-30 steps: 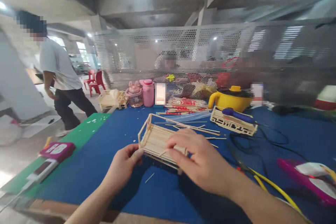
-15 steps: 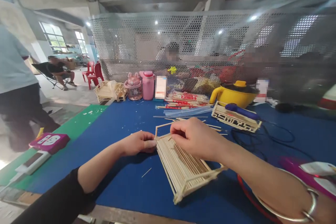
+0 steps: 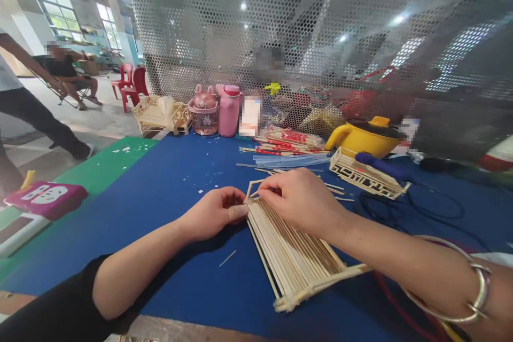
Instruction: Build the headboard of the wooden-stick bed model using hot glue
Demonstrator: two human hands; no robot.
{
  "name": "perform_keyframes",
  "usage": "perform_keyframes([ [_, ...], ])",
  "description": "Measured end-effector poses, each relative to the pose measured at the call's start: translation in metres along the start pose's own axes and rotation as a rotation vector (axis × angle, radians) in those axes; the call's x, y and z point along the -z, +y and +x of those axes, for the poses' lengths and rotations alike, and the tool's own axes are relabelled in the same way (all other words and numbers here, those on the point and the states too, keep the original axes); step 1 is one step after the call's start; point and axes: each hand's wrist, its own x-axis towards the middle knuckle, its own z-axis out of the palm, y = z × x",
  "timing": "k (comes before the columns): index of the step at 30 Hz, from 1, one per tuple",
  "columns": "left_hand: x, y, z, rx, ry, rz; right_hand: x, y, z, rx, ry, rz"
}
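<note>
A small frame of pale wooden sticks (image 3: 288,246), with a slatted flat bed and raised end rails, lies slantwise on the blue tabletop. My left hand (image 3: 218,212) is closed at its far left corner, thumb and fingers pinching the corner post. Over the far end of the slats is my right hand (image 3: 298,195), its thumb and fingertips pinched together close to the far rail. Whatever is between those fingertips is too small to make out. One thin loose stick (image 3: 227,258) lies on the table to the left of the frame.
Behind the hands are loose sticks and red-wrapped stick bundles (image 3: 290,140), clear glue sticks (image 3: 284,160), a yellow pot (image 3: 363,139) and another stick piece (image 3: 364,173) with a blue-handled tool. A pink bottle (image 3: 230,112) stands by a mesh screen. A purple box (image 3: 46,199) sits left.
The camera view has tilted down and shifted. Both hands stay at the far end of the stick frame, the right fingertips slightly nearer the left hand. A person at left has stepped.
</note>
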Motion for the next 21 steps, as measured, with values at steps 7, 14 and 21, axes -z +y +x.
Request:
perform_keyframes([
  [7,-0.0018,0.0042,-0.0020,0.005,0.004,0.002,-0.0037,0.0020,0.0011,-0.013,-0.042,0.023],
  [14,-0.0021,0.0048,-0.0014,0.012,0.020,0.001,-0.0071,0.0053,0.0030,-0.002,-0.065,0.057],
  [21,-0.0016,0.0033,-0.0006,0.010,0.039,0.002,-0.0083,0.0052,0.0032,0.034,-0.058,0.020],
])
